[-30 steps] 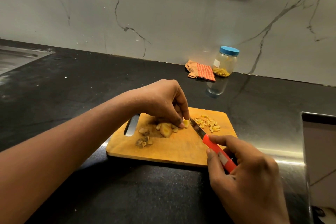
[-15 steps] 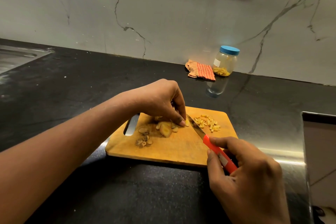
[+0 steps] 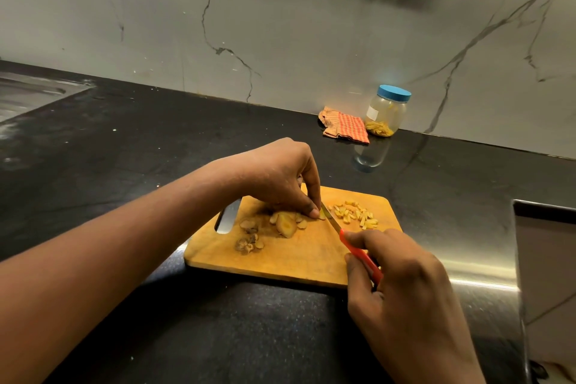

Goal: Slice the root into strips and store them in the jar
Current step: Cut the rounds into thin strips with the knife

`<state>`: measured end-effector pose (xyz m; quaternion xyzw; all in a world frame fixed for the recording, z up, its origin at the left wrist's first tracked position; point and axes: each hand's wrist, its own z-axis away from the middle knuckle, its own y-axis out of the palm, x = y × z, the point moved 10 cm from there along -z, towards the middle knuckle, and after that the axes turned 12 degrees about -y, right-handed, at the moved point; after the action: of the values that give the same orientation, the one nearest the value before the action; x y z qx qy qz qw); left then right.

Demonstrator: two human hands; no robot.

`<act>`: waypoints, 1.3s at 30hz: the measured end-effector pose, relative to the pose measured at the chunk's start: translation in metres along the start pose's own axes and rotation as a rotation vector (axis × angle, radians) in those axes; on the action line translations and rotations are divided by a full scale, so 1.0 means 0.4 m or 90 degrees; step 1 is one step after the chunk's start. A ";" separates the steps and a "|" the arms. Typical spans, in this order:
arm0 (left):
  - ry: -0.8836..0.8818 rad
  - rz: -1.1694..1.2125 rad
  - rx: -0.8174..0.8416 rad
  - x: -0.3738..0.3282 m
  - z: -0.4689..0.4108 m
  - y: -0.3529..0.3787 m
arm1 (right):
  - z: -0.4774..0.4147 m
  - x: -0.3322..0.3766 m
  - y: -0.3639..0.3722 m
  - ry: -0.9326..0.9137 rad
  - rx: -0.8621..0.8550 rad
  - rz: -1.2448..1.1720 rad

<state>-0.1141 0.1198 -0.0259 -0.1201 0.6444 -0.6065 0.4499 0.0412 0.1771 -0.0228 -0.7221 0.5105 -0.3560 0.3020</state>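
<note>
Two bare hands work over a rectangular wooden cutting board [image 3: 280, 262] with rounded corners and a slot handle cut at its left end. It lies on a speckled black stone countertop [image 3: 156, 140]. The root [image 3: 286, 223], in knobbly pale-yellow pieces, sits at the board's middle. The left hand [image 3: 280, 178] arches over it, fingers curled close together and tips pinning the rightmost piece, though how much lies under them is hard to tell. Brown, wrinkled peel scraps [image 3: 247, 243] sit left of the root, near the slot. The right hand [image 3: 405, 287] wraps its fingers tight round the smooth red handle of a knife [image 3: 358, 252]. Its slim metal blade reaches to the left fingertips. Just right of the blade lies a loose heap of short yellow strips [image 3: 353, 213]. Far back, by the veined marble wall [image 3: 280, 25], stands a clear round jar [image 3: 388, 111] with a blue lid and strips in its bottom. It is just beside a crumpled orange checked cloth [image 3: 346, 125].
</note>
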 end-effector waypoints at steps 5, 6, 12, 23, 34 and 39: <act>-0.005 -0.003 -0.015 0.000 0.001 -0.006 | -0.007 0.007 0.006 0.007 0.000 -0.005; -0.007 0.000 -0.019 0.002 0.002 -0.008 | 0.001 0.003 0.004 0.014 -0.007 -0.009; -0.016 0.014 -0.016 0.008 0.003 -0.011 | 0.036 -0.024 -0.049 0.045 -0.118 -0.021; -0.012 0.020 0.002 0.012 0.000 -0.003 | 0.029 -0.014 -0.034 0.023 -0.113 -0.045; -0.001 0.008 0.002 0.007 -0.002 -0.004 | 0.009 0.000 -0.008 0.013 -0.042 -0.010; -0.001 0.005 0.002 0.006 -0.002 -0.003 | -0.013 0.012 0.006 0.010 -0.007 0.007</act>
<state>-0.1167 0.1182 -0.0259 -0.1176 0.6435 -0.6056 0.4532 0.0368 0.1713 -0.0207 -0.7179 0.5191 -0.3573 0.2960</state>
